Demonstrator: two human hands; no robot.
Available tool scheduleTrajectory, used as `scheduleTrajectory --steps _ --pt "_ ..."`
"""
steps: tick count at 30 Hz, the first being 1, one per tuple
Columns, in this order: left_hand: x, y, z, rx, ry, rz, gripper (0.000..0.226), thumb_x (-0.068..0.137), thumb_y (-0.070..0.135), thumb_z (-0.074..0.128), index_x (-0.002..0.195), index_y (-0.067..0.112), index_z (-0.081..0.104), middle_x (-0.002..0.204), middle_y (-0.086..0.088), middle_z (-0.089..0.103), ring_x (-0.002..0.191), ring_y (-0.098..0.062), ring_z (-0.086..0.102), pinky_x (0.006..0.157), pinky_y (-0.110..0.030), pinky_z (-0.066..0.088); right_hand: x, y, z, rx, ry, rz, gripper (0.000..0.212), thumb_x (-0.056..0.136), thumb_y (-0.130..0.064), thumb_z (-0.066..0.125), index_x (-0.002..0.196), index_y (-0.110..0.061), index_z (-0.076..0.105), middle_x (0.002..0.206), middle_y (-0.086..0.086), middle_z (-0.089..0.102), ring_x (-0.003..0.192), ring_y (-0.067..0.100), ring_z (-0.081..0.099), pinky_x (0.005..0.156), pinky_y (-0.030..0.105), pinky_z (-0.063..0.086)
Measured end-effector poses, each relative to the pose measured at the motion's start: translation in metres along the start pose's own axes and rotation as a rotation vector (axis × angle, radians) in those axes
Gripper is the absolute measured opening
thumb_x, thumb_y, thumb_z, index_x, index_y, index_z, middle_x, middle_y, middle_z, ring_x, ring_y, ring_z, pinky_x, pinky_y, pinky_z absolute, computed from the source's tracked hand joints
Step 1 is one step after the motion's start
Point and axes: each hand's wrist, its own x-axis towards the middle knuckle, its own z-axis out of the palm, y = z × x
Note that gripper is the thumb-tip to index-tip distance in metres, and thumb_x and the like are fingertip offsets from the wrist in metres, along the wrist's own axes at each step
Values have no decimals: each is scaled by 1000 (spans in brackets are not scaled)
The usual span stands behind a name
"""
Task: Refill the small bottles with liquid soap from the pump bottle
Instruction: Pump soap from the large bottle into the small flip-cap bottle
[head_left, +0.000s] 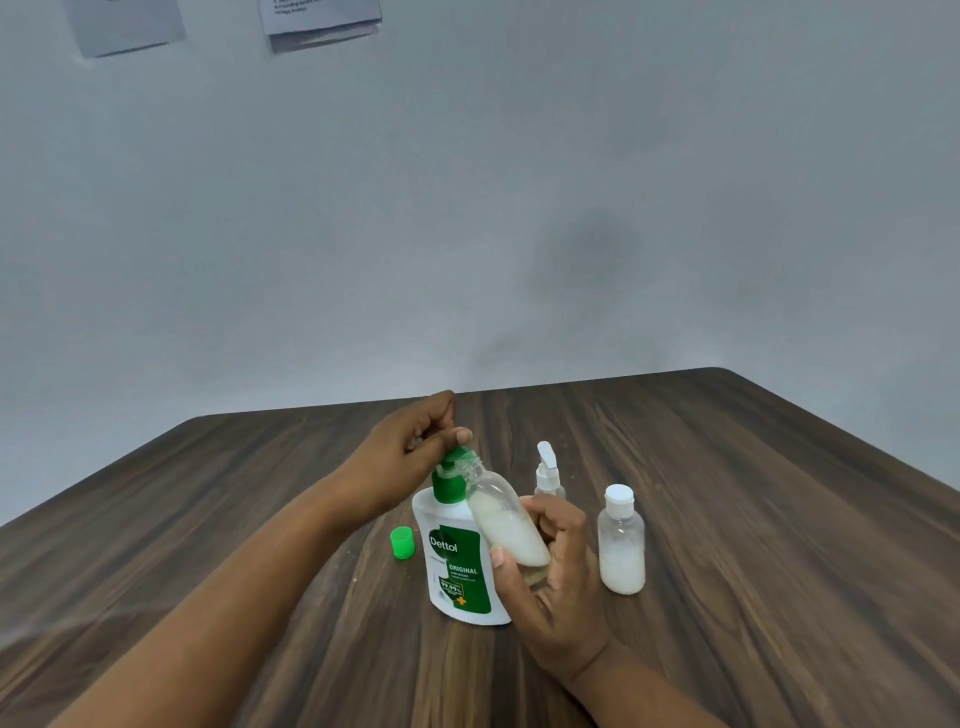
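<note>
Left hand (415, 449) presses pump bottle (460, 561); right hand (550, 577) grips tilted small bottle (506, 519).

Dark wood-grain tabletop (753, 519) against a plain wall (467, 208)

The tabletop is meeting the pale grey wall along its far edge, and two printed paper sheets (322, 21) are hanging high on that wall, cut off by the frame's top.
</note>
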Motion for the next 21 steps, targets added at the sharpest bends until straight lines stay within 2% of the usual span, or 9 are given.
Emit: scheduleTrajectory --steps 1,3,7,10,12,15,18,21 --pt "0 1 -2 6 1 9 29 86 32 53 67 15 38 56 12 40 56 -3 34 56 -19 31 1 0 0 -2 0 -6 38 86 -34 57 117 -34 35 108 -35 46 86 -6 54 69 4 44" --pt "2 3 -6 65 0 24 32 92 26 55 67 15 39 57 13 41 56 -3 35 57 -20 32 2 -2 1 -5 -2 -23 34 91 -42 53 117 -33 34 109 -35 46 86 -8 54 70 4 43" --pt "6 2 -6 132 19 69 31 92 23 56 67 14 38 59 13 42 56 -3 36 54 -17 30 4 -3 0 -5 6 -15 28 93 -50 46 118 -42 34 109 -34 46 87 -5 55 71 6 44" --pt "3 -3 -1 103 36 46 30 94 21 54 68 14 39 58 14 43 56 -3 37 54 -15 32 3 -2 1 3 10 -9 32 93 -51 46 117 -34 35 108 -34 46 87 -6 54 70 4 44" --pt "0 -6 2 52 31 38 29 92 24 52 68 17 39 58 14 44 57 -2 37 55 -15 33 1 -1 1 -3 2 -9 31 92 -49 49 117 -35 35 108 -35 46 86 -6 54 69 4 44" --pt "-1 -7 3 51 22 29 25 85 34 51 67 20 39 59 13 45 58 -2 38 57 -16 34 0 -2 1 -15 14 -21 38 86 -34 57 116 -44 36 109 -35 46 86 -5 55 69 5 45" --pt "0 -6 1 45 27 34 25 83 37 50 66 24 39 59 13 44 58 -2 37 56 -17 32 2 -3 1 1 9 -20 29 93 -47 50 116 -36 36 111 -35 46 88 -6 56 69 4 45" --pt "2 -1 -4 78 14 58 27 84 36 51 66 21 38 58 14 44 57 -2 36 56 -20 31 3 -4 1 9 7 -18 32 94 -51 45 117 -32 35 113 -37 45 90 -8 56 69 3 45"
